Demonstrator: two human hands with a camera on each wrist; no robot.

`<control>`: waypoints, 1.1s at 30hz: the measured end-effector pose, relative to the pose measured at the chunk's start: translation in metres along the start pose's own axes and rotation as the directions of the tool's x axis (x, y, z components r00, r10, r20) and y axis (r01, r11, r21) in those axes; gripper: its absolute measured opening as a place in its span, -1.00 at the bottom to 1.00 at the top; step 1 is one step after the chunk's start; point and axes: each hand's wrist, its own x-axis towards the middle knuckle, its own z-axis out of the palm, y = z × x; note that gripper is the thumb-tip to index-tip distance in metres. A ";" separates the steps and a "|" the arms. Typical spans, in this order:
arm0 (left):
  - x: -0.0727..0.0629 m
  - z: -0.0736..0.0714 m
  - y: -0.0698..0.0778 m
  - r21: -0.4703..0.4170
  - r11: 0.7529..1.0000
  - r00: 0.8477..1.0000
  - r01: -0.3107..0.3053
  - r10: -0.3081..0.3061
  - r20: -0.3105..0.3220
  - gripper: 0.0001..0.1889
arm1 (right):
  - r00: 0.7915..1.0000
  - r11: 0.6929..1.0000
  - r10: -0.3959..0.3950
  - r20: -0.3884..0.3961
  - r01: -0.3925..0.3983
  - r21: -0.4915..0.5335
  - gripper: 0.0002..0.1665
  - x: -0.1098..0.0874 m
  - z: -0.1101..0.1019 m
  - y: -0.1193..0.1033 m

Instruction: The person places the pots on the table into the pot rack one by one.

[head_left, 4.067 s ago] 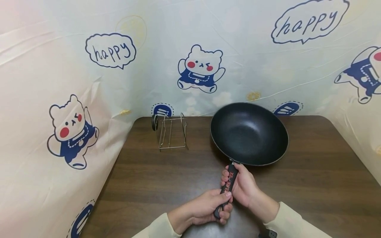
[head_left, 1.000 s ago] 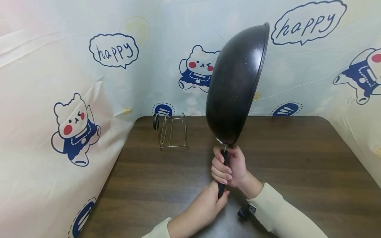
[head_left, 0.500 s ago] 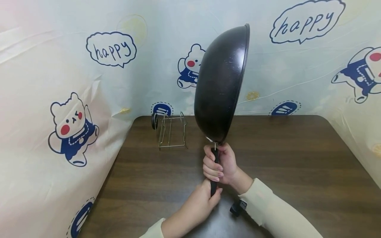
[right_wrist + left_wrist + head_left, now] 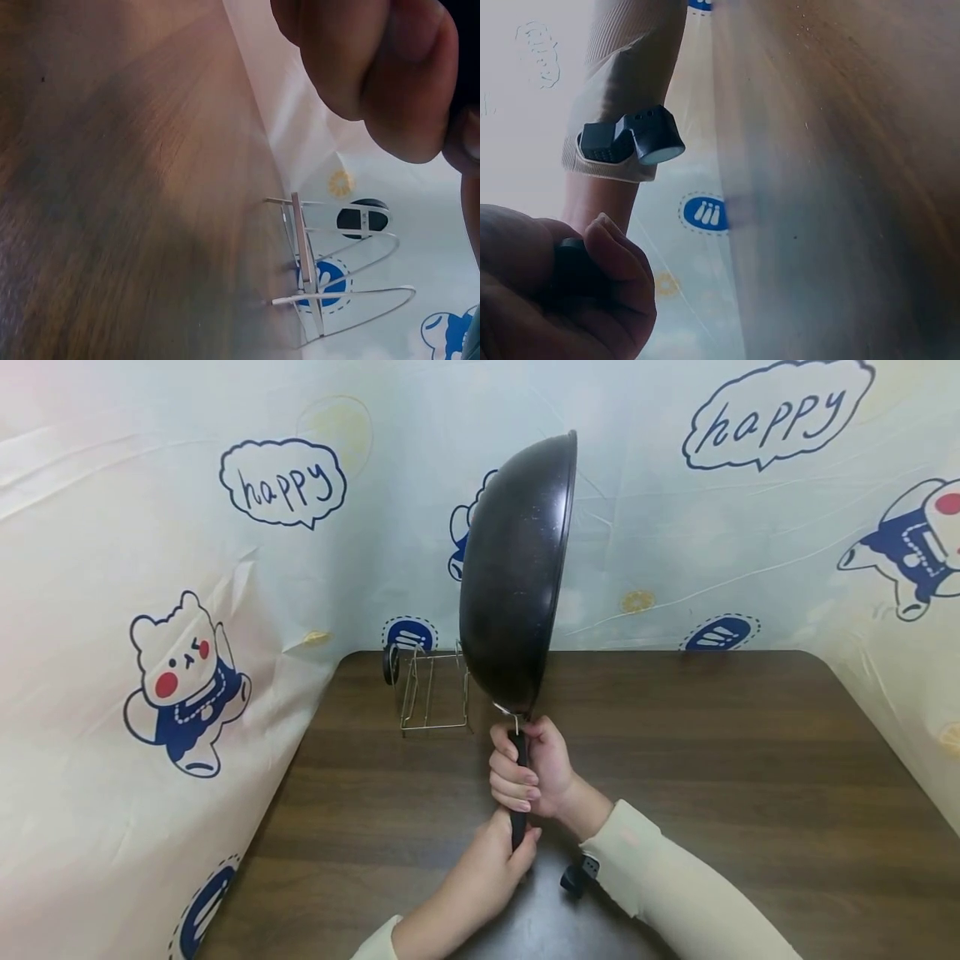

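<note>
The head view looks forward and down from above and behind the left hand [image 4: 480, 872] and right hand [image 4: 540, 772], far enough back to take in the pan [image 4: 513, 568], much of the table [image 4: 697, 735] and the cloth [image 4: 637, 510] beyond. The left wrist view, very close to the left hand, lies on its side and faces across to the right sleeve [image 4: 626, 82] and wrist camera [image 4: 656, 131], which the head view shares. The right wrist view, turned sideways the opposite way, looks past close fingers [image 4: 409, 90] to the rack [image 4: 435, 727] beyond and left of the hands, also in the head view. Table and cloth appear in all three.
</note>
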 end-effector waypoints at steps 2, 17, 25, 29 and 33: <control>-0.001 -0.002 -0.001 0.003 1.000 1.000 0.009 -0.009 -0.006 -0.88 | 1.000 1.000 0.010 -0.001 -0.010 0.004 -0.67 0.003 -0.001 0.002; -0.005 -0.020 -0.011 0.007 0.998 0.998 0.054 -0.054 -0.040 -0.85 | 0.994 0.994 0.101 -0.030 -0.099 0.052 -0.65 0.032 -0.007 0.012; -0.007 -0.039 -0.013 0.073 0.995 0.995 0.068 -0.062 -0.077 -0.85 | 0.988 0.987 0.150 -0.033 -0.148 0.058 -0.66 0.053 -0.009 0.018; -0.008 -0.044 -0.014 0.080 0.993 0.993 0.087 -0.080 -0.082 -0.85 | 0.985 0.984 0.171 -0.020 -0.170 0.052 -0.66 0.062 -0.009 0.020; -0.008 -0.048 -0.016 0.085 0.992 0.992 0.097 -0.089 -0.090 -0.86 | 0.983 0.982 0.182 -0.009 -0.182 0.050 -0.65 0.068 -0.010 0.022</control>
